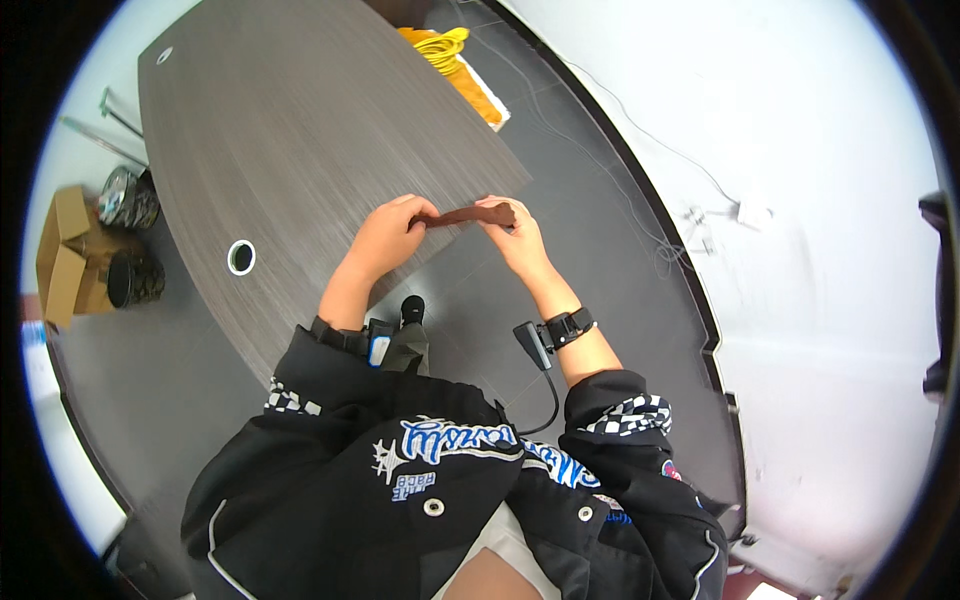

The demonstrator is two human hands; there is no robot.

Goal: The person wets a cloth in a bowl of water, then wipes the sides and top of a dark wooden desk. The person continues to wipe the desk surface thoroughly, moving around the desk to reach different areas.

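A strip of dark reddish-brown material, perhaps cloth (pixel 469 215), stretches between my two hands at the near edge of the table. My left hand (pixel 390 231) pinches its left end between thumb and fingers. The other end is gripped by my right hand (pixel 514 229), where the material bunches over the fingers. Its middle bows slightly upward in the picture. Beneath the left hand lies the grey wood-grain tabletop (pixel 300 120); the right hand is just past the table's corner, above the floor. Whether the strip touches the table cannot be seen.
The tabletop has a round cable grommet (pixel 241 257). Left on the floor stand an open cardboard box (pixel 64 255) and a dark bin (pixel 135 279). A coiled yellow cable (pixel 442 51) lies beyond the table's right edge. Loose white cables (pixel 600 161) run along the wall.
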